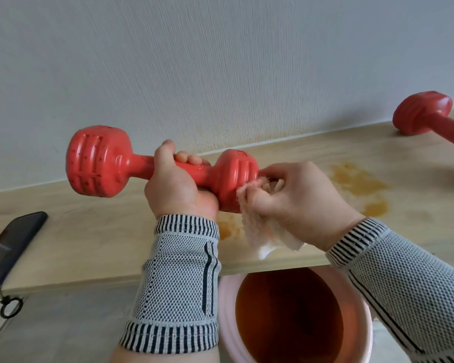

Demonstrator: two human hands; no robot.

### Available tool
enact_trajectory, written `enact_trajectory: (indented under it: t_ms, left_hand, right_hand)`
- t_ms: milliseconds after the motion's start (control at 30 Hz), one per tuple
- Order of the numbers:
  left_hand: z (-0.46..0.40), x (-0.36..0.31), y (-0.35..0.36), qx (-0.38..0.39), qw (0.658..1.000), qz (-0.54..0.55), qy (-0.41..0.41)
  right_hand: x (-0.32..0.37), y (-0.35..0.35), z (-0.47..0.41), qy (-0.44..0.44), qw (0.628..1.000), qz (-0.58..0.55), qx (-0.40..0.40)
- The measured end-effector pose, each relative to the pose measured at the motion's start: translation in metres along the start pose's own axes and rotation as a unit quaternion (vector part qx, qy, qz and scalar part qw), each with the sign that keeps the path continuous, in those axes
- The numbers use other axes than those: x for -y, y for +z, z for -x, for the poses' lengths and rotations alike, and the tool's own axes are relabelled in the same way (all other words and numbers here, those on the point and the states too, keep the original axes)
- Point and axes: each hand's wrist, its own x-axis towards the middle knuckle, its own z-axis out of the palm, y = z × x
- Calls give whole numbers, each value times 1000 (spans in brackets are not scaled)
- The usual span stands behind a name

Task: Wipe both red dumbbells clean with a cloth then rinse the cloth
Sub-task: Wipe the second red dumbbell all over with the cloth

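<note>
Above a pale wooden shelf (89,239) set against a grey textured wall (220,61), a person's left hand (176,184) grips a red dumbbell (102,161) by its handle, fingers curled over the top and thumb wrapped beneath, holding it level and clear of the shelf. The right hand (294,195) pinches a bunched white cloth (257,221) and presses it against the end face of the dumbbell's right head, fingertips bent in on the fabric; the rest of the cloth hangs below the hand down to the shelf. Both wrists wear knitted grey-and-black striped sleeves (178,279). A second red dumbbell (425,116) lies on the shelf at far right, well apart from both hands. Orange-brown stains (357,179) mark the wood near the right hand. Below the shelf edge stands a pink bucket (226,323) holding brownish water. A dark phone (8,247) lies at the left end.
</note>
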Motion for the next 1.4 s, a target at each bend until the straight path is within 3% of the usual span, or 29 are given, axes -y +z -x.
enact_trajectory:
  t_ms: [233,333,500,867,1000,1200,1333,1400]
  left_hand:
    - [-1,3,-2,29,999,11,-22]
    - [0,4,-1,29,1000,-9,1]
    - [2,3,0,-8,999,-3,39]
    - [11,6,3,65,995,-33,73]
    - [7,5,-2,32,998,-24,45]
    - [-1,-1,-4,-12,999,26,14]
    - [-1,0,-6,31,998,50,-8]
    - [2,1,-6,70,996,61,-15]
  right_hand:
    - [-3,-3,-9,22,997,-31,-68]
    - [-6,-3,-9,29,996,-58,-58]
    - [-2,8,1,-5,1000,18,1]
    - [-1,-1,-7,42,997,-41,-58]
    - [-5,-1,-7,31,996,-65,-58]
    - [-2,7,1,-46,998,31,-19]
    - [-1,1,-3,4,999,-16,-41]
    - [0,-5,-7,82,986,-145,6]
